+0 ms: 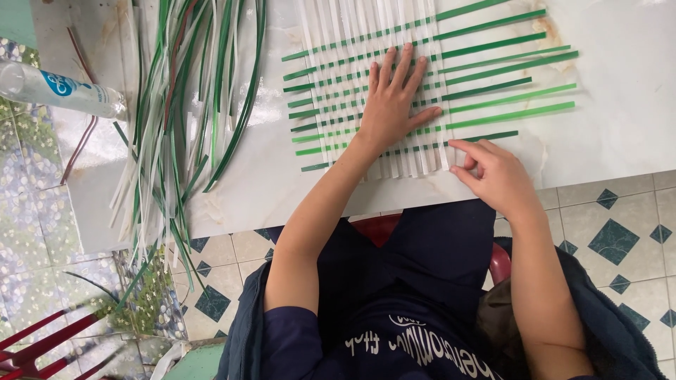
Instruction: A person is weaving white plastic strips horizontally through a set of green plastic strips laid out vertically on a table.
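In the upper middle of the frame, a woven mat (366, 91) of white upright strips crossed by green strips lies flat on a pale marble-look table (620, 105). The left hand (391, 104) rests palm down on the mat, its fingers spread and pressing the weave flat. The right hand (493, 172), at the lower right of the mat, has its thumb and fingers pressed together in a pinch at the near end of the lowest green strip (486, 136); how firmly it grips cannot be told. The green strips' free ends stick out to the right of the white ones. At the upper left a loose bundle of green and white strips (190, 91) hangs over the table edge, and a clear plastic bottle (60, 89) lies just beside it at the left edge.
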